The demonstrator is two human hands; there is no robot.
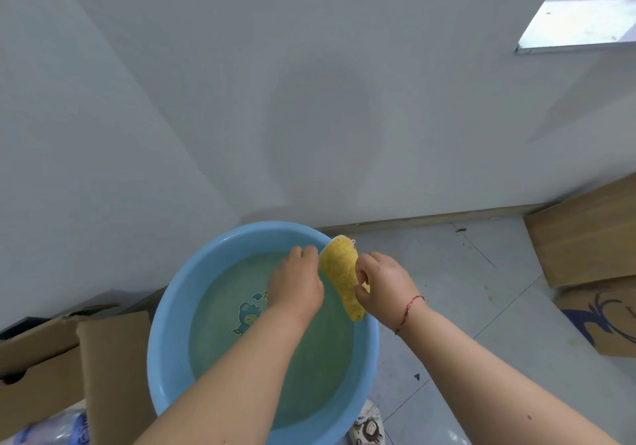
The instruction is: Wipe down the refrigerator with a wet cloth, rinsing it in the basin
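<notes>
A yellow cloth [342, 272] is held above the far right side of a blue basin [165, 338] filled with greenish water. My left hand [296, 282] grips the cloth's upper left edge with curled fingers. My right hand [385, 286] pinches its right edge lower down; a red string circles that wrist. The cloth hangs folded lengthwise between both hands, its lower end over the basin's rim. No refrigerator is clearly visible.
A grey wall [309, 100] rises behind the basin. Cardboard boxes [69, 351] stand at the left, flat cardboard [592, 238] leans at the right. A plastic bottle [55, 427] lies bottom left. A patterned shoe [370, 427] shows below the basin on the tiled floor [464, 289].
</notes>
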